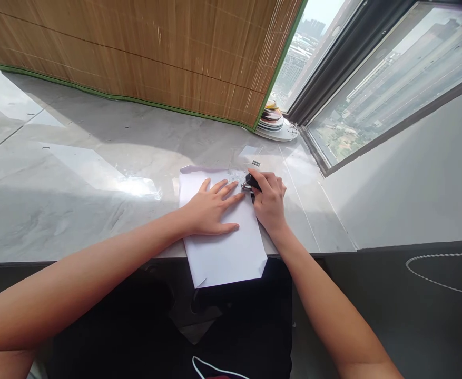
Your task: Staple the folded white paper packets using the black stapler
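White paper (226,258) lies on the grey marbled ledge, its near end jutting past the front edge and two near corners folded. My left hand (210,208) rests flat on it, fingers spread. At the paper's right edge, my right hand (269,197) is closed around a small black stapler (251,182), whose metal jaw sits at the sheet. Many small metallic marks, apparently staples (235,178), cluster near the paper's upper right. Just beyond the paper lies a short strip of staples (256,163).
A bamboo blind (136,47) with green trim hangs along the back of the ledge (76,210). Stacked plates (272,126) stand in the corner beside the window frame (325,58). A white wall (404,173) borders the right. A twisted cord (432,258) hangs at lower right.
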A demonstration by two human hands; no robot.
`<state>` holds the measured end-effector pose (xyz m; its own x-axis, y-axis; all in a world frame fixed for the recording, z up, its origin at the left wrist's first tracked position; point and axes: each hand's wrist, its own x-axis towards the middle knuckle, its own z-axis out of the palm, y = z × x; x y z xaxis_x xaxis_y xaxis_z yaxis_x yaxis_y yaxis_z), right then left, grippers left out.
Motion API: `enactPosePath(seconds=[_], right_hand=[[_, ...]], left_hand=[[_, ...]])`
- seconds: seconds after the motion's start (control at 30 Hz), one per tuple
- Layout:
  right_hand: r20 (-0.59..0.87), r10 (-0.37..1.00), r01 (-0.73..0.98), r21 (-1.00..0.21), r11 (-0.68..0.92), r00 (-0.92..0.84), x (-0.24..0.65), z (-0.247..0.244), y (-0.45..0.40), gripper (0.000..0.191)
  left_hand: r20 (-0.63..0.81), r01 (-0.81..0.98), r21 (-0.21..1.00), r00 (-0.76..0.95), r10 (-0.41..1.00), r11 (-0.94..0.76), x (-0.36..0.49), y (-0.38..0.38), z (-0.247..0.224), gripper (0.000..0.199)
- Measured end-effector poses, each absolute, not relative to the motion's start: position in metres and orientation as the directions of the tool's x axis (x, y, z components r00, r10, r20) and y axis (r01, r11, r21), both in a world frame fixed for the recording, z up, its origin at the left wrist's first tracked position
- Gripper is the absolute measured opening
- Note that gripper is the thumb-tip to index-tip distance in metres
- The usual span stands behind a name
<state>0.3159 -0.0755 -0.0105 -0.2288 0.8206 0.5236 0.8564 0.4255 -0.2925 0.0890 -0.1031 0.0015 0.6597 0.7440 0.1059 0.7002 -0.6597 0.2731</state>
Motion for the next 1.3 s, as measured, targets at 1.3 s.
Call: enactPosePath(seconds=[1.3], right_hand=[[0.351,0.934,0.777,-0.569,0.268,-0.064,0.230,-0.002,-0.115,0.024]], left_hand=[[0.221,-0.215,0.903,-0.509,0.832,-0.371,0.026,-0.028,0.006,0.059]])
